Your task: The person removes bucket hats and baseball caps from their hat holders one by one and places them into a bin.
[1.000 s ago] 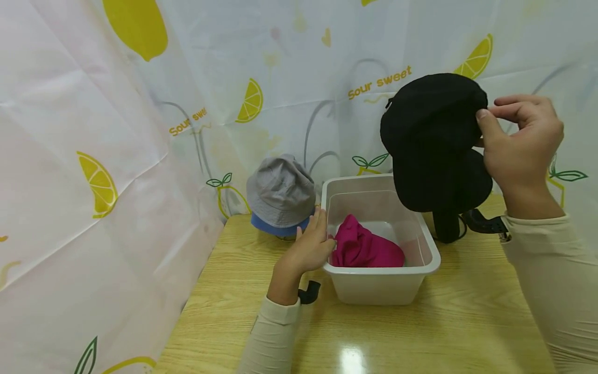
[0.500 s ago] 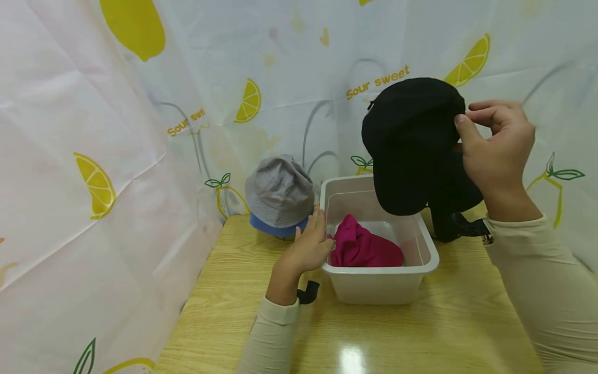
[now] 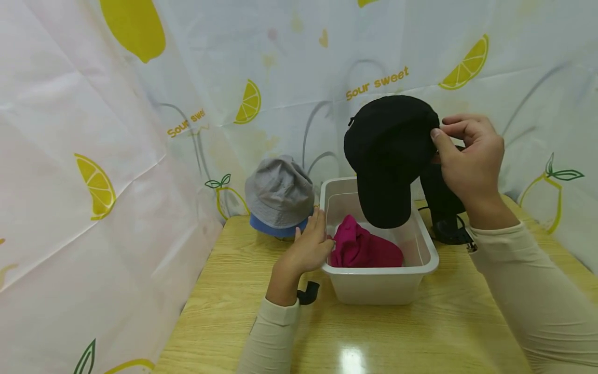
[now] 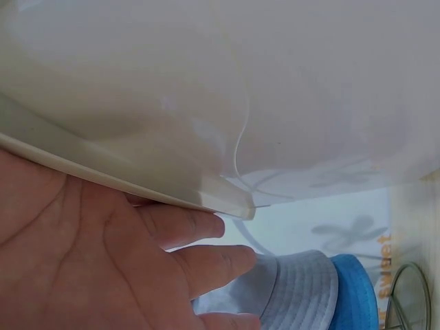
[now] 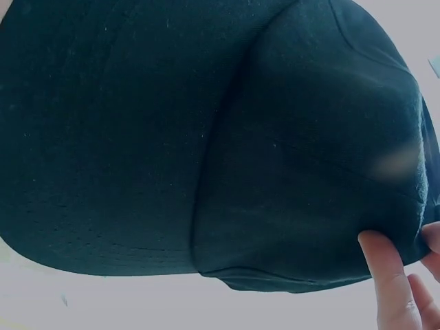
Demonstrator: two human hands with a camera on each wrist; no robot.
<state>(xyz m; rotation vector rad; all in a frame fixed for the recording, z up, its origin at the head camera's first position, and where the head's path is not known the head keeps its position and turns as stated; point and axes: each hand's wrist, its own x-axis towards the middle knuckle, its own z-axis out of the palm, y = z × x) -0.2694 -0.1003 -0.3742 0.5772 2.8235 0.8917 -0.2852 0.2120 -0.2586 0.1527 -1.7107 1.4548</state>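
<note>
A black baseball cap (image 3: pixel 390 150) hangs brim down over the white plastic tub (image 3: pixel 380 285), pinched at its right edge between thumb and fingers of my right hand (image 3: pixel 474 161). In the right wrist view the cap (image 5: pixel 289 151) fills most of the picture, with the fingertips (image 5: pixel 385 258) at the crown's edge. My left hand (image 3: pixel 306 246) rests with straight fingers against the tub's left rim; the left wrist view has its palm (image 4: pixel 89 254) just under that rim (image 4: pixel 158 196). Inside the tub lies a crumpled magenta cap (image 3: pixel 369 246).
Left of the tub, a grey bucket hat (image 3: pixel 280 189) sits on a blue hat (image 3: pixel 268 226), above a wire stand. Behind my right wrist stands a black object (image 3: pixel 439 192) with a cable. A lemon-print curtain (image 3: pixel 210 62) backs the wooden table (image 3: pixel 224 311).
My right hand has carried the black cap left and down, bringing its brim in front of the tub's opening. The left hand and the tub have stayed in place.
</note>
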